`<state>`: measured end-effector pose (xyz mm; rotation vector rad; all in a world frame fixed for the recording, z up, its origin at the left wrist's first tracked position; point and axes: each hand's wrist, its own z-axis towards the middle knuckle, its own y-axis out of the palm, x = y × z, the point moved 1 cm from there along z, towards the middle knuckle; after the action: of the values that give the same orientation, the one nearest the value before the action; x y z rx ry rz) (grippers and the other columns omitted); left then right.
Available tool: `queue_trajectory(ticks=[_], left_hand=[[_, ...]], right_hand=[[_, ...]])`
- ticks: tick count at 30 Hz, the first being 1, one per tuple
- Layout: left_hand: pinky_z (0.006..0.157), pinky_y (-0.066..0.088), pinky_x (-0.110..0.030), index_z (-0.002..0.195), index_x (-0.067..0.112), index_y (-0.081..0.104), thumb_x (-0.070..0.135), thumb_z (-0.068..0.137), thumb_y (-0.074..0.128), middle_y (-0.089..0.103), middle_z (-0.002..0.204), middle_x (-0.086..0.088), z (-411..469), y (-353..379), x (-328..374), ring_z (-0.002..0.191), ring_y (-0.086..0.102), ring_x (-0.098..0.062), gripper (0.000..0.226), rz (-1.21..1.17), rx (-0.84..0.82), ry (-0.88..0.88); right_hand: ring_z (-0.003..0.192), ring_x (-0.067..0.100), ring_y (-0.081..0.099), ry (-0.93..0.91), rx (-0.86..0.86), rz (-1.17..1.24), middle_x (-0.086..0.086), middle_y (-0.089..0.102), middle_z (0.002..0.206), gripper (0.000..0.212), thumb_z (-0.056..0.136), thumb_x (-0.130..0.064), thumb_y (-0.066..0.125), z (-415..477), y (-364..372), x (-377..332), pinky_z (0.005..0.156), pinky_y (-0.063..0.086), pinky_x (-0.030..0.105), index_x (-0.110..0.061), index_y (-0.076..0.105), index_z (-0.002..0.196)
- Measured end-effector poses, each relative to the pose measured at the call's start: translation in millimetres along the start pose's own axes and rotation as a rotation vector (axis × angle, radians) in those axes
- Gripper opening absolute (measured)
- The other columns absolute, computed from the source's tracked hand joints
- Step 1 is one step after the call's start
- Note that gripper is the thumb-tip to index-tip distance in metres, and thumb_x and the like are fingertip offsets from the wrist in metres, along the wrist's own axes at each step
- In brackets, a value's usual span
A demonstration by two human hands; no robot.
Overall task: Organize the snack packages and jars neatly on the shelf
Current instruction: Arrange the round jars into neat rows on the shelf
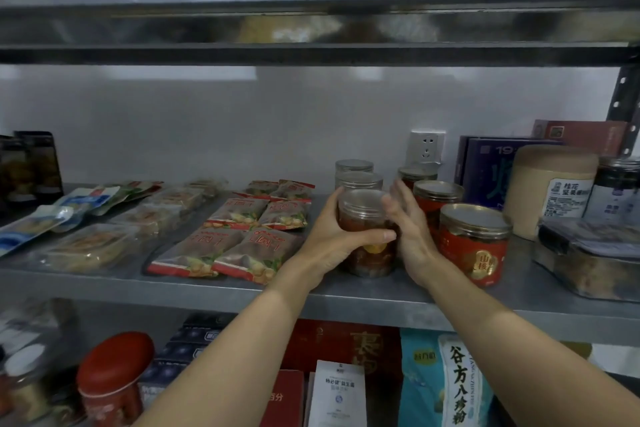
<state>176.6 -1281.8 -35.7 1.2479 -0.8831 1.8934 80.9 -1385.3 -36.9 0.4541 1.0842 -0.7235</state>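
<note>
So the person has both hands on a clear jar [360, 215] with dark reddish stuff inside and a see-through lid. It sits upright on the metal shelf [242, 291], a bit right of the middle and close to the front edge.

The left hand [332, 236] is wrapped around the jar from its 9 o'clock side, with the thumb curled across the front. The right hand [412, 232] is at the jar's 3 o'clock side with its fingers mostly straight and pointing up, lying flat against the jar rather than gripping it.

At the jar's 12 o'clock, two more clear jars [358, 180] line up one behind the other toward the wall. At 3 o'clock, just past the right hand, stands a red jar [474, 246] with a gold lid, and two more red jars [436, 196] run back from it at about 1 o'clock.

At 9 o'clock, red packs [239, 250] lie flat in neat pairs, just beside the left hand. Further out at 9 to 10 o'clock are clear packs [90, 248] and blue packs [31, 225], also lying flat in rows.

Over at 2 o'clock there's a tan tub [550, 191], a dark jar [616, 187] beside it and a purple box [488, 170] against the wall. A plastic box [588, 253] sits out at 3 o'clock near the front edge. A socket [425, 147] is on the wall at 1 o'clock.

Down at 6 to 7 o'clock, the lower shelf holds a red tin [114, 378] and a teal bag [443, 381].
</note>
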Motion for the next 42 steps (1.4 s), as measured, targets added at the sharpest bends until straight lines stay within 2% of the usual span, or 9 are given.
queue_trajectory(ticks=[5, 8, 11, 14, 18, 22, 26, 36, 42], left_hand=[[0.069, 0.037, 0.005, 0.115, 0.038, 0.037, 0.012, 0.069, 0.084, 0.046, 0.103, 0.029, -25.8, -11.2, 36.7, 0.083, 0.045, 0.035, 0.071, 0.191, 0.063, 0.106], [0.103, 0.039, -0.025, 0.142, 0.038, 0.033, 0.050, 0.060, 0.085, 0.039, 0.146, 0.016, -43.3, -35.0, 48.4, 0.130, 0.040, 0.002, 0.098, 0.354, 0.102, 0.125], [0.101, 0.043, -0.028, 0.133, 0.041, 0.049, 0.062, 0.064, 0.073, 0.052, 0.136, 0.017, -63.3, -73.8, 45.2, 0.122, 0.049, 0.001, 0.076, 0.494, 0.134, 0.179], [0.093, 0.045, -0.022, 0.120, 0.037, 0.060, 0.043, 0.084, 0.066, 0.060, 0.120, 0.019, -81.9, -122.8, 34.0, 0.111, 0.056, 0.002, 0.037, 0.620, 0.231, 0.199], [0.106, 0.037, -0.047, 0.122, 0.033, 0.063, 0.056, 0.085, 0.037, 0.060, 0.130, 0.008, -92.9, -171.5, -0.3, 0.124, 0.049, -0.019, 0.051, 0.995, 0.194, 0.061], [0.116, 0.020, -0.042, 0.145, 0.031, 0.040, 0.042, 0.095, 0.035, 0.031, 0.154, 0.009, -97.4, -178.5, -22.7, 0.144, 0.022, -0.019, 0.052, 1.079, 0.060, 0.020], [0.115, 0.018, -0.041, 0.149, 0.030, 0.029, 0.038, 0.100, 0.034, 0.019, 0.159, 0.006, -95.4, -172.4, -25.7, 0.146, 0.011, -0.020, 0.050, 1.122, 0.023, 0.042], [0.112, 0.031, -0.041, 0.142, 0.023, 0.043, 0.030, 0.096, 0.042, 0.039, 0.151, 0.000, -74.4, -198.2, -12.5, 0.138, 0.035, -0.023, 0.047, 0.808, 0.094, 0.020], [0.109, 0.030, -0.035, 0.144, 0.021, 0.042, 0.033, 0.096, 0.047, 0.042, 0.149, 0.000, -40.8, -208.7, -14.6, 0.136, 0.038, -0.022, 0.050, 0.697, 0.098, -0.073]], right_hand=[[0.142, 0.014, 0.029, -0.343, 0.172, -0.250, -0.001, 0.031, 0.156, 0.092, 0.076, -0.073, 0.046, -18.6, 12.2, -21.2, 0.116, 0.028, 0.043, -0.023, 0.028, 0.151], [0.133, 0.012, 0.043, -0.554, 0.257, -0.388, 0.000, 0.047, 0.145, 0.073, 0.085, -0.057, 0.050, -34.8, 31.0, -42.2, 0.108, 0.037, 0.029, -0.012, 0.043, 0.143], [0.121, 0.013, 0.054, -0.658, 0.229, -0.494, 0.004, 0.059, 0.131, 0.054, 0.090, -0.040, 0.057, -51.8, 59.7, -52.5, 0.100, 0.041, 0.017, -0.008, 0.055, 0.133], [0.130, 0.012, 0.047, -0.452, -0.060, -0.664, -0.004, 0.053, 0.140, 0.054, 0.092, -0.046, 0.059, -57.6, 95.7, -48.5, 0.103, 0.033, 0.017, -0.021, 0.050, 0.139], [0.147, 0.011, 0.018, -0.166, -0.285, -0.857, -0.011, 0.024, 0.159, 0.081, 0.083, -0.071, 0.050, -52.4, 135.9, -24.9, 0.117, 0.020, 0.031, -0.033, 0.029, 0.151], [0.148, 0.012, 0.012, -0.094, -0.392, -0.960, -0.009, 0.019, 0.160, 0.078, 0.087, -0.062, 0.054, -54.0, 153.2, -10.6, 0.117, 0.014, 0.029, -0.030, 0.025, 0.152], [0.148, 0.008, 0.009, -0.056, -0.367, -0.992, -0.009, 0.015, 0.161, 0.071, 0.093, -0.042, 0.058, -60.7, 146.0, -10.8, 0.113, 0.009, 0.020, -0.030, 0.023, 0.153], [0.141, 0.015, 0.032, 0.024, -0.214, -0.868, -0.005, 0.037, 0.153, 0.055, 0.098, -0.044, 0.048, -34.0, 148.8, -31.2, 0.110, 0.023, 0.025, -0.025, 0.036, 0.148], [0.147, 0.022, 0.021, 0.201, -0.306, -0.997, 0.001, 0.023, 0.160, 0.063, 0.100, -0.051, 0.037, 9.9, 151.5, -21.2, 0.116, 0.018, 0.031, -0.023, 0.021, 0.154]])
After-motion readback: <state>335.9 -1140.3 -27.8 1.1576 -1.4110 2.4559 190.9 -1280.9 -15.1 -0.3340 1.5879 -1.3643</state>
